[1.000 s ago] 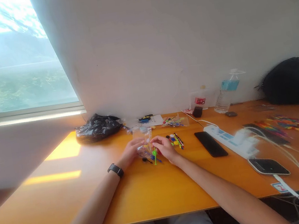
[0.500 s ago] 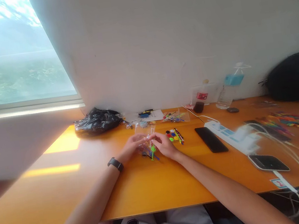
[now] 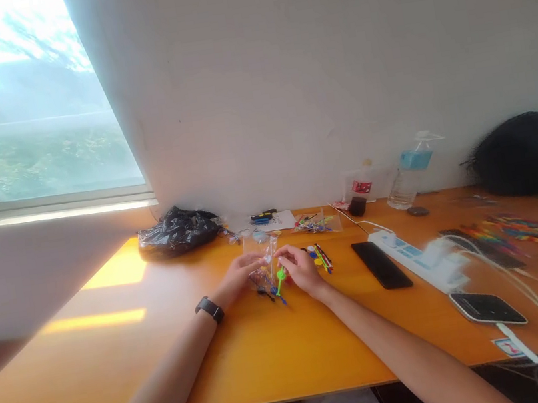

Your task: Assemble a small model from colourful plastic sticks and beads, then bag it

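Small clear plastic bag point(image 3: 264, 261) sits mid-counter point(image 3: 120, 358), pinched at its upper edge between left hand point(image 3: 240, 277) and right hand point(image 3: 302, 268), both grips closed on it. Some coloured pieces show inside; a green stick piece point(image 3: 279, 281) juts from under it. More loose coloured pieces point(image 3: 319, 256) lie just right (so filling looks partway, my judgement); black phone point(image 3: 382, 265) farther right.

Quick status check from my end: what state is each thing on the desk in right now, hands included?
Left hand: pinching the clear plastic bag.
Right hand: fingers closed at the bag's edge.
Clear plastic bag: held up, small coloured pieces inside.
Green stick piece: lying on the desk below the bag.
Black phone: flat, screen dark.
Water bottle: upright, capped.
Black plastic bag: crumpled by the wall.
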A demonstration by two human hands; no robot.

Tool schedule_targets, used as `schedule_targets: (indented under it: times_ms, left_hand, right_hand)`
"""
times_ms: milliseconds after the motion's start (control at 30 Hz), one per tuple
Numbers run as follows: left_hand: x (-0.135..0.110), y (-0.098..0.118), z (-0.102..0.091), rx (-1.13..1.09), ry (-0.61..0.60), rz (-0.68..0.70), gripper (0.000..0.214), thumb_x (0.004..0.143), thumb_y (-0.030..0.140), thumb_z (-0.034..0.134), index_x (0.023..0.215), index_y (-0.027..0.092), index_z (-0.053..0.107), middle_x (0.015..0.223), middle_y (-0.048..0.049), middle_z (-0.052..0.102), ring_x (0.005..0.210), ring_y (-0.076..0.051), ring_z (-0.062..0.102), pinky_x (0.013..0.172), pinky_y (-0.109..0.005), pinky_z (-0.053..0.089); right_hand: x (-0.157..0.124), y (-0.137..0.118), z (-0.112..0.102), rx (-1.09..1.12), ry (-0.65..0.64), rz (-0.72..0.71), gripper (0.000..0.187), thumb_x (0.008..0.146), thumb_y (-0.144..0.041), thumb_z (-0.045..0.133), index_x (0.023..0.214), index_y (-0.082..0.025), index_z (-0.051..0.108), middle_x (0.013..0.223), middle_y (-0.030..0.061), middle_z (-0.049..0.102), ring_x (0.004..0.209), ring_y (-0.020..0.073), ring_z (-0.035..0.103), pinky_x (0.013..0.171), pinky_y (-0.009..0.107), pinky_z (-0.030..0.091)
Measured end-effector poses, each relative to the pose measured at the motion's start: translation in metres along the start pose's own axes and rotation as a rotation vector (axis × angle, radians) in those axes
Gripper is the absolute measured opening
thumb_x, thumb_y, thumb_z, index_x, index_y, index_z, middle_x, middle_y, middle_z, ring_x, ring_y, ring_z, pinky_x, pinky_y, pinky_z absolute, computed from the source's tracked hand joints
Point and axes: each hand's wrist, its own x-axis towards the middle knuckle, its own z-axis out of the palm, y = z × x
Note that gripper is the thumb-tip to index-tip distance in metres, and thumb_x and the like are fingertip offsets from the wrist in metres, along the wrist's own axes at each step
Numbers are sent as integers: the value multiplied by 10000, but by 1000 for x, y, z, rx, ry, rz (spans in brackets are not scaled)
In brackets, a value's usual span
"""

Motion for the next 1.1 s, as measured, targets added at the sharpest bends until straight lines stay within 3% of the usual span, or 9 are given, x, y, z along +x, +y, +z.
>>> schedule_targets:
  times_ms: [633,1100]
  left_hand:
    - [-1,0,-1,48,-9,-21,469,784,486,821,1091,140,737,932,-90,747,722,-172,682,660,-271,511]
    - [-4,-1,7,108,-83,25,448,758,480,827,996,112,736,709,-74,718,636,-181,667,587,-251,460]
  right_hand:
    - [-3,0,5,-15,-34,-41,130,858,-301,588,878,-197,664,735,-9,614,612,139,551,565,246,439]
    - [-5,12,7,-235,-165,-159,149,876,-211,569,876,-195,717,820,21,697,763,181,640,736,297,496]
